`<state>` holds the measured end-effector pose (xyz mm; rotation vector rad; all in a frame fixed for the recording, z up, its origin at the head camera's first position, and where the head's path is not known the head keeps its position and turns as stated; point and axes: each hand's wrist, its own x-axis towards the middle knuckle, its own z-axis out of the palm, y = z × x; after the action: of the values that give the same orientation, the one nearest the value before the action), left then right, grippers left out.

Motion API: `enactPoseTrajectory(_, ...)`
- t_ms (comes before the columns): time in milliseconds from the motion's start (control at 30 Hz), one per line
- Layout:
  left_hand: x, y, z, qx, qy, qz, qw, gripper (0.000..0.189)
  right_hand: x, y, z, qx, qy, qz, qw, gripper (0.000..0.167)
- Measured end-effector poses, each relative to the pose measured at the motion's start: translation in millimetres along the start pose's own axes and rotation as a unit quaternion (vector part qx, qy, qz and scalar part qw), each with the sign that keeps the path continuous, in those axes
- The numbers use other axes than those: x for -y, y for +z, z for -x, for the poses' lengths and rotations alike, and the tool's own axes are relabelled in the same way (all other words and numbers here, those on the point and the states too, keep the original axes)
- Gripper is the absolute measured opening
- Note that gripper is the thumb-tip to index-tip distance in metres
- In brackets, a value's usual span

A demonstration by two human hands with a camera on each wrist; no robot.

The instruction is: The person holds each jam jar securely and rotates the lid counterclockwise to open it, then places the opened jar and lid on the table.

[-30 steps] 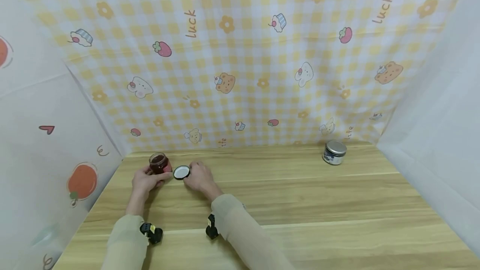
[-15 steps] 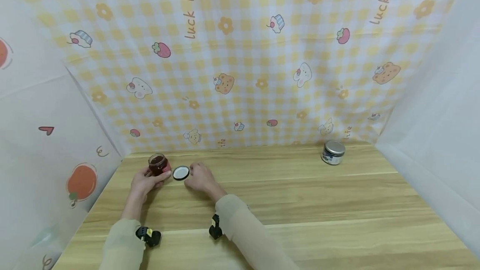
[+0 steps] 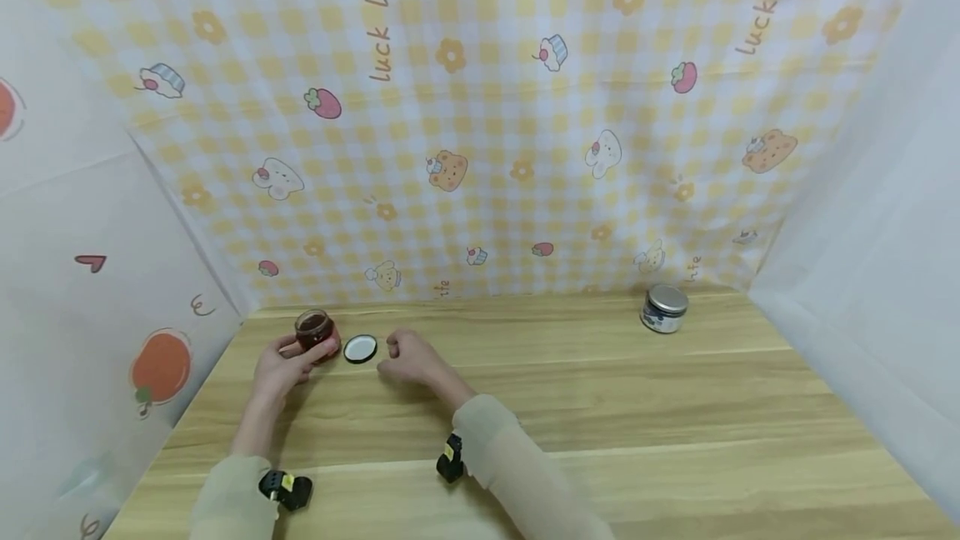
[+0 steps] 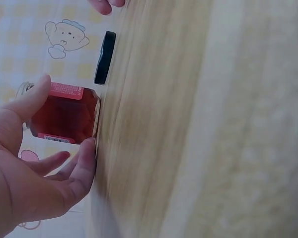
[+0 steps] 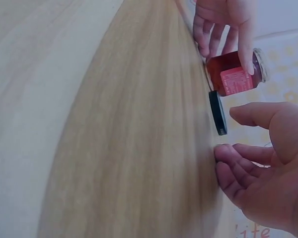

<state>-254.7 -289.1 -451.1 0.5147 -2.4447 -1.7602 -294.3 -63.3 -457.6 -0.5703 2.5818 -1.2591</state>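
Note:
A small glass jar (image 3: 317, 333) of dark red contents, with a red label, stands uncovered on the table at the back left. My left hand (image 3: 279, 369) curves around it. The thumb lies across its side and the other fingers are near its base in the left wrist view. Just right of the jar is its black-rimmed lid (image 3: 360, 348), white inside facing up. My right hand (image 3: 408, 357) is beside the lid, holding nothing. In the right wrist view its thumb (image 5: 253, 114) points toward the lid, apart from the loosely bent fingers (image 5: 238, 168).
Another jar (image 3: 664, 309), with a silver lid and a blue-and-white label, stands at the back right. The wooden table (image 3: 570, 390) ends at a yellow checked cloth (image 3: 495, 132) behind. White sheets hang at both sides.
My right hand has let go of the lid's edge and drawn back to the right. The left hand has shifted slightly down and left, still around the jar. Lid and jar stay put.

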Motion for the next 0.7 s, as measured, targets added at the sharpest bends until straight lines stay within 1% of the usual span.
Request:
enactPoseTrajectory(167, -5.0, 0.8, 8.5, 0.001, -0.014, -0.017, 0.9998, 0.099, 3, -7, 5.6, 0.025, 0.000, -0.002, 0.9997, 0.050)
enactPoseTrajectory(300, -10.3, 3.9, 14.6, -0.004, -0.018, -0.037, 0.9992, 0.098, 4, -13, 9.9, 0.040, -0.008, 0.005, 0.9992, 0.052)
enactPoseTrajectory(367, -11.9, 5.6, 16.0, -0.005, -0.016, -0.048, 0.9987, 0.090, 4, -17, 12.5, 0.042, -0.011, 0.013, 0.9990, 0.052)
enactPoseTrajectory(467, -13.2, 7.5, 17.7, -0.008, -0.011, -0.066, 0.9977, 0.072, 2, -23, 16.2, 0.040, -0.014, 0.019, 0.9989, 0.052)
enactPoseTrajectory(567, -14.0, 8.7, 20.9, -0.011, -0.001, -0.083, 0.9965, 0.061, 1, -29, 19.5, 0.041, -0.019, 0.016, 0.9989, 0.053)
enactPoseTrajectory(700, -15.6, 9.3, 27.4, -0.006, 0.007, -0.100, 0.9949, 0.056, -1, -36, 22.8, 0.043, -0.027, 0.012, 0.9987, 0.053)
